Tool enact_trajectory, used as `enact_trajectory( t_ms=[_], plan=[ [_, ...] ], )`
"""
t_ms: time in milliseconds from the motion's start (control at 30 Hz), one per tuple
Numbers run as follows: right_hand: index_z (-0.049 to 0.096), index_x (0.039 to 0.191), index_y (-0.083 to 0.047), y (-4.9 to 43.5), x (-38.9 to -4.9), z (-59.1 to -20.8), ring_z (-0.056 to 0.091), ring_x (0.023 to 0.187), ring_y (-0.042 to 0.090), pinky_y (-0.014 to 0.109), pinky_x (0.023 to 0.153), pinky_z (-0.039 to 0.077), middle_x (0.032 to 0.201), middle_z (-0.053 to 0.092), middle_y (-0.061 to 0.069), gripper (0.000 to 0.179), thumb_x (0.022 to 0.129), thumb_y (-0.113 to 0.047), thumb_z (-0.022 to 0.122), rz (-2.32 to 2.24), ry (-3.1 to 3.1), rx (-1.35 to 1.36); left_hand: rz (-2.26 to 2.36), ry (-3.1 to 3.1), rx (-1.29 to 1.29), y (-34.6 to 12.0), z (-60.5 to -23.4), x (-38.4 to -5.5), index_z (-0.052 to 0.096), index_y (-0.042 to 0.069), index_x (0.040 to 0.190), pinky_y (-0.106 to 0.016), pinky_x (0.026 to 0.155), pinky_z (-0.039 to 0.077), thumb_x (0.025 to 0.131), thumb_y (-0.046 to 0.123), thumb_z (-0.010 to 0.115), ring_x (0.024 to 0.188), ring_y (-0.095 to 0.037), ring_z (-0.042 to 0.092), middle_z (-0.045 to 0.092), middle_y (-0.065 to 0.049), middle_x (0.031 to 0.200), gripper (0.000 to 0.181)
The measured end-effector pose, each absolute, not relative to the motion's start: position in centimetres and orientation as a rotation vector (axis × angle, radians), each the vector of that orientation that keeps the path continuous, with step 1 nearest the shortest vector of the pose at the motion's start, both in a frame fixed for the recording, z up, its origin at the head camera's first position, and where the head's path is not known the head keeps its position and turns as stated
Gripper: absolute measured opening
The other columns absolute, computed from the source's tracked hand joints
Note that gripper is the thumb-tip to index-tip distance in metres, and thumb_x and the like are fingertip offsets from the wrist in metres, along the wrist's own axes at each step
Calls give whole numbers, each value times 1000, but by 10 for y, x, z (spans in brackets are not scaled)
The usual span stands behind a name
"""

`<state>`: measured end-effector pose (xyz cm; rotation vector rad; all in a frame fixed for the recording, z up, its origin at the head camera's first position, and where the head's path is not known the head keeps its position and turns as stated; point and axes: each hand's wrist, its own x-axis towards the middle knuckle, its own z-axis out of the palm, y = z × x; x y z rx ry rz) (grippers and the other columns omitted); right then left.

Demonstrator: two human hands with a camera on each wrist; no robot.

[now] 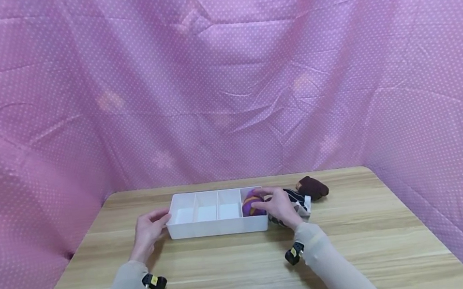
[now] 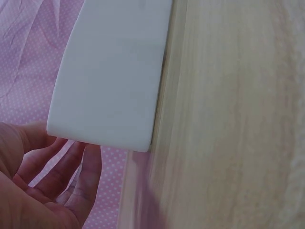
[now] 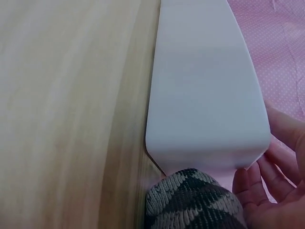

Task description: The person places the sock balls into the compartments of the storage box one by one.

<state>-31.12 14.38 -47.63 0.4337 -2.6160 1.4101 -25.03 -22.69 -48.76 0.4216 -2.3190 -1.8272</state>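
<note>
Currently touching, with a relaxed, loosely bent left hand [image 1: 148,230], the white tray [image 1: 216,228] just right of it; holding the purple bundle [image 1: 248,206] inside the tray's far-right compartment, between thumb and forefinger of the right hand [image 1: 281,207]; with patterned knitwear [image 3: 190,205] just beside that hand and a brown bundle [image 1: 314,188] farther right.

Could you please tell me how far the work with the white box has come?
Looks done: the purple roll sits in the rightmost compartment of the box.

In hand: the left hand holds the box's left end; the right hand is at the right end, its exact grip unclear.

Probably left: the patterned sock and brown bundle lie outside the box.
</note>
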Motion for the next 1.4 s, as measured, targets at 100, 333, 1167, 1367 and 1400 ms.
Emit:
enact_trajectory(
  t_ms=[100,333,1167,1367,1400],
  plan=[
    [73,114,-14,145,-312,-475,67,93,19,27,74,55,115,73,6,41,76,-25,84,1430,-2611,426,-1830,-2308,394,-227,-486,-252,60,-1,129,-38,90,58,95,13,64,93,-16,66,59,-24,130,37],
    [72,117,-17,147,-313,-474,65,90,14,23,72,55,119,71,4,42,78,-26,83,1468,-2642,393,-1823,-2335,384,-228,-488,-254,60,2,130,-35,90,58,95,15,64,96,-15,65,59,-22,131,38],
    [63,128,-3,187,-304,-464,63,116,31,32,93,57,125,66,18,46,85,-13,77,1862,-2463,480,-1800,-2315,390,-227,-490,-248,59,1,131,-36,92,58,95,16,65,100,-17,66,58,-24,134,40],
    [61,130,1,207,-308,-465,63,115,35,30,93,57,127,64,22,49,85,-10,76,1855,-2467,521,-1768,-2340,410,-227,-491,-248,60,3,130,-41,99,54,95,19,66,112,-25,61,58,-22,135,40],
    [61,129,0,210,-308,-467,63,115,35,29,93,57,127,64,21,48,85,-10,77,1847,-2464,517,-1765,-2341,417,-226,-491,-247,61,3,130,-41,99,54,94,19,66,111,-24,61,58,-21,134,39]
  ],
)
